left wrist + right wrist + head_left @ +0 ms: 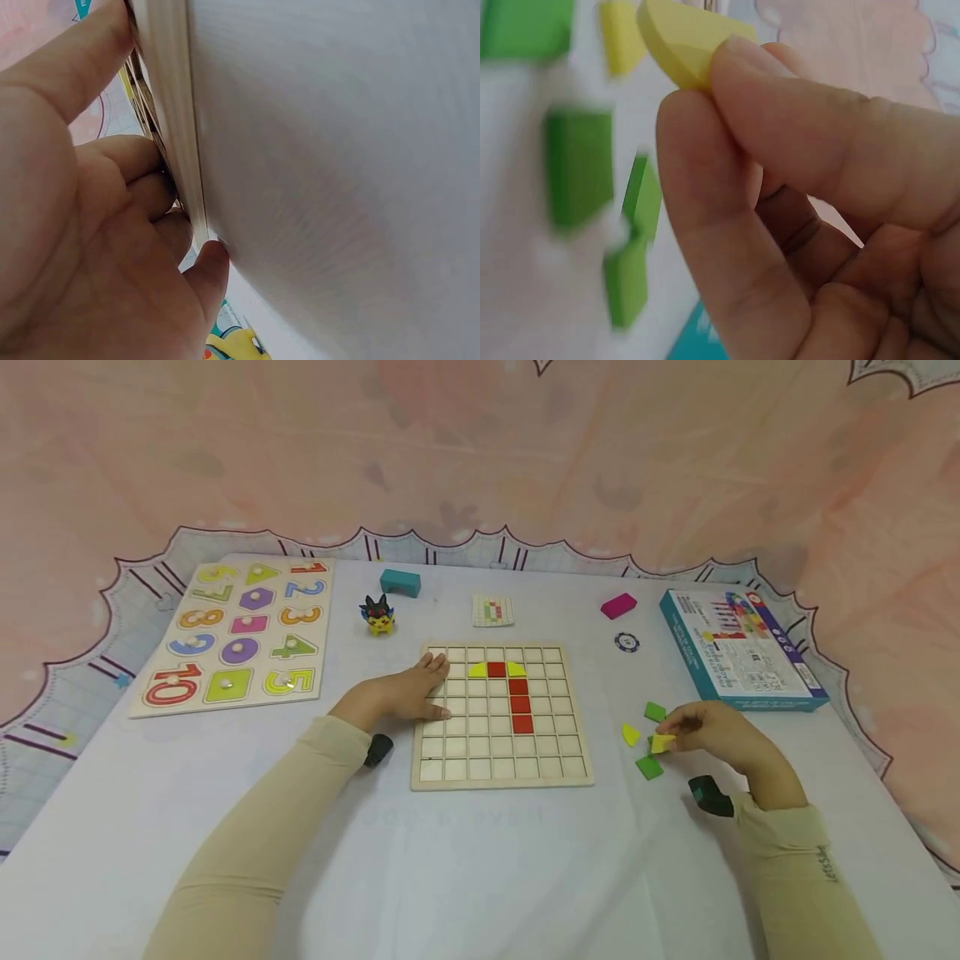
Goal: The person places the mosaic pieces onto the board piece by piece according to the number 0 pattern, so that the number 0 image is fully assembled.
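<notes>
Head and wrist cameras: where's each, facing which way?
On head: facing forward and down at a pale wooden grid board; left hand, right hand and beige sleeves show.
On left wrist: facing the board's edge; left hand shows.
On right wrist: facing the held yellow curved piece; right hand shows.
Head and right wrist share that piece.

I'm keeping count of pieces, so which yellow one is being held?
The yellow piece pinched in the right hand; two others sit on the grid board, and another lies loose on the table.
</notes>
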